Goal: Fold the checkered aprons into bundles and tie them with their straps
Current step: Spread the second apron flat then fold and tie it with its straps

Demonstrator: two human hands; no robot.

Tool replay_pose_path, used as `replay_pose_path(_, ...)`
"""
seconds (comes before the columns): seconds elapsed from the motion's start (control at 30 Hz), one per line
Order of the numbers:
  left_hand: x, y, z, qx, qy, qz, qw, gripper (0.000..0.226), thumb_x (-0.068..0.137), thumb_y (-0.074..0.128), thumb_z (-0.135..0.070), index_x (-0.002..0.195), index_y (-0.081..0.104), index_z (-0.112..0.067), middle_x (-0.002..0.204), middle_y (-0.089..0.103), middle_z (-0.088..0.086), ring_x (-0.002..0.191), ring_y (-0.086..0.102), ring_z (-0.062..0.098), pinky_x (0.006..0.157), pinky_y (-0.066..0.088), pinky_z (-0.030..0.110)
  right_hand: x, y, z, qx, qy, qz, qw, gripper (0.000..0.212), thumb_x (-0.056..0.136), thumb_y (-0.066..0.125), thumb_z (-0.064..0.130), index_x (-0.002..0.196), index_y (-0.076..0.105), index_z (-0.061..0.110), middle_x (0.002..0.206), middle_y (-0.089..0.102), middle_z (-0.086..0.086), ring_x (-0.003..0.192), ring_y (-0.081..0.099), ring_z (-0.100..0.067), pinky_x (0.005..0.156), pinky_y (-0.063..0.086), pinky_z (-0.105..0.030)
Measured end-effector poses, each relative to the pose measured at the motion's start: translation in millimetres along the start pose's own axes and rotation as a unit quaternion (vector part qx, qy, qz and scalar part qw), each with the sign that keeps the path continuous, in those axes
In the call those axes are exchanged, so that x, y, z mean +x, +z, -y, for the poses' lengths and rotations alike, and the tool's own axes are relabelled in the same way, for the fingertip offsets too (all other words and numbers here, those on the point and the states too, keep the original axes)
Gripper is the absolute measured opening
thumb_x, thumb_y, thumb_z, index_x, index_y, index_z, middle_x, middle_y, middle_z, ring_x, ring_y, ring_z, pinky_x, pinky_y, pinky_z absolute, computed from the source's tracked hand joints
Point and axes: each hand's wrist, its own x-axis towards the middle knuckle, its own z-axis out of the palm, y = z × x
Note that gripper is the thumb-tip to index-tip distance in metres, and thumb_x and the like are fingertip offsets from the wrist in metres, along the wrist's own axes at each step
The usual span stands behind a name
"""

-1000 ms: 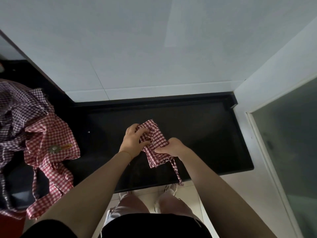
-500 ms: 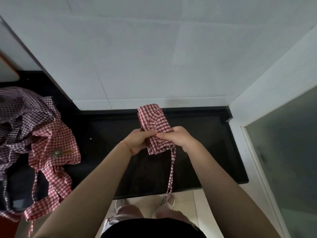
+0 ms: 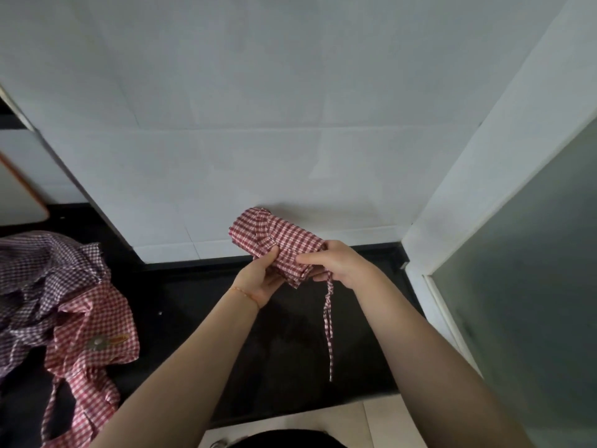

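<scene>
Both hands hold one red apron bundle (image 3: 277, 244) in the air: left hand (image 3: 260, 279) pinching it from below, right hand (image 3: 336, 263) clamped on its end. A strap (image 3: 328, 321) dangles below the right hand, untied. Left of the hands, loose aprons (image 3: 64, 305) await folding.

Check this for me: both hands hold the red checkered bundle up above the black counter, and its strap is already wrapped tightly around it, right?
Not quite. In the head view both hands, left hand and right hand, do hold the red checkered bundle above the black counter, but the strap hangs loose below it, not wrapped.
</scene>
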Motion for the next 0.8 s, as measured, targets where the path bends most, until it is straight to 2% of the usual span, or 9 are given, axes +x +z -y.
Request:
replay_pose_path(0.13, 3, -11, 1, 0.231, 0.010, -0.135, 0.963, 0.048, 0.088, 0.072, -0.017, 0.130, 0.053, -0.002, 0.113, 0.062, 0.011, 0.100, 0.058, 0.023, 0.092, 0.046, 0.039, 4, -12, 0, -0.215, -0.047, -0.086, 0.972, 0.066, 0.075, 0.085, 0.021, 0.132, 0.055, 0.010, 0.128, 0.061, -0.004, 0.112, 0.062, -0.025, 0.088, 0.053, -0.035)
replay_pose_path(0.23, 9, -27, -6, 0.428, 0.192, -0.242, 0.849, 0.062, 0.087, 0.069, -0.018, 0.143, 0.044, -0.009, 0.144, 0.045, 0.010, 0.131, 0.043, 0.030, 0.107, 0.040, 0.043, -1, -21, 4, -0.413, -0.076, -0.042, 0.907, 0.040, 0.079, 0.081, 0.019, 0.112, 0.061, 0.015, 0.117, 0.062, 0.000, 0.107, 0.060, -0.024, 0.082, 0.049, -0.032)
replay_pose_path(0.27, 6, -26, -11, 0.465, 0.241, -0.220, 0.823, 0.053, 0.091, 0.063, -0.017, 0.141, 0.048, -0.013, 0.145, 0.044, 0.008, 0.134, 0.041, 0.029, 0.110, 0.038, 0.041, -1, -23, 6, -0.448, -0.083, -0.007, 0.890, 0.034, 0.080, 0.080, 0.019, 0.107, 0.060, 0.019, 0.113, 0.061, 0.003, 0.107, 0.060, -0.022, 0.082, 0.048, -0.031)
replay_pose_path(0.33, 8, -18, -20, 0.489, 0.229, -0.110, 0.835, 0.034, 0.097, 0.052, -0.011, 0.130, 0.059, -0.016, 0.137, 0.054, 0.004, 0.131, 0.048, 0.024, 0.105, 0.040, 0.031, -4, -21, 11, -0.491, -0.104, 0.067, 0.862, 0.037, 0.080, 0.080, 0.018, 0.111, 0.061, 0.023, 0.112, 0.058, 0.008, 0.109, 0.057, -0.020, 0.087, 0.048, -0.032)
replay_pose_path(0.4, 2, -10, -23, 0.556, 0.098, 0.030, 0.825, 0.032, 0.098, 0.047, -0.011, 0.125, 0.064, -0.012, 0.129, 0.062, -0.001, 0.122, 0.056, 0.017, 0.101, 0.041, 0.027, -7, -17, 17, -0.503, -0.146, 0.115, 0.844, 0.038, 0.079, 0.080, 0.015, 0.111, 0.062, 0.026, 0.112, 0.060, 0.009, 0.108, 0.057, -0.018, 0.092, 0.050, -0.036)
replay_pose_path(0.5, 3, -19, -15, 0.520, -0.056, 0.189, 0.831, 0.041, 0.096, 0.047, -0.022, 0.131, 0.060, -0.005, 0.131, 0.064, 0.011, 0.122, 0.059, 0.027, 0.114, 0.036, 0.047, -10, -14, 24, -0.461, -0.199, 0.145, 0.853, 0.031, 0.080, 0.075, 0.005, 0.103, 0.066, 0.023, 0.103, 0.064, 0.010, 0.100, 0.059, -0.012, 0.091, 0.054, -0.037)
replay_pose_path(0.6, 5, -34, -4, 0.379, -0.133, 0.251, 0.881, 0.049, 0.092, 0.045, -0.022, 0.135, 0.050, 0.001, 0.136, 0.056, 0.022, 0.126, 0.052, 0.037, 0.115, 0.033, 0.054, -10, -18, 24, -0.405, -0.213, 0.149, 0.877, 0.035, 0.080, 0.071, -0.003, 0.102, 0.069, 0.024, 0.104, 0.068, 0.011, 0.101, 0.062, -0.010, 0.093, 0.055, -0.040)
replay_pose_path(0.7, 6, -35, 3, 0.334, -0.144, 0.348, 0.864, 0.065, 0.085, 0.047, -0.027, 0.144, 0.043, -0.001, 0.145, 0.049, 0.023, 0.136, 0.045, 0.041, 0.113, 0.033, 0.052, -9, -24, 18, -0.343, -0.208, 0.157, 0.902, 0.037, 0.082, 0.072, -0.003, 0.102, 0.072, 0.028, 0.106, 0.071, 0.014, 0.103, 0.065, -0.004, 0.097, 0.054, -0.038)
replay_pose_path(0.8, 9, -33, 9, 0.307, -0.126, 0.364, 0.870, 0.069, 0.082, 0.050, -0.026, 0.143, 0.042, 0.007, 0.136, 0.055, 0.026, 0.128, 0.052, 0.040, 0.111, 0.037, 0.050, -11, -29, 16, -0.301, -0.208, 0.165, 0.916, 0.036, 0.083, 0.074, -0.001, 0.107, 0.072, 0.026, 0.110, 0.071, 0.014, 0.108, 0.064, -0.006, 0.100, 0.052, -0.037)
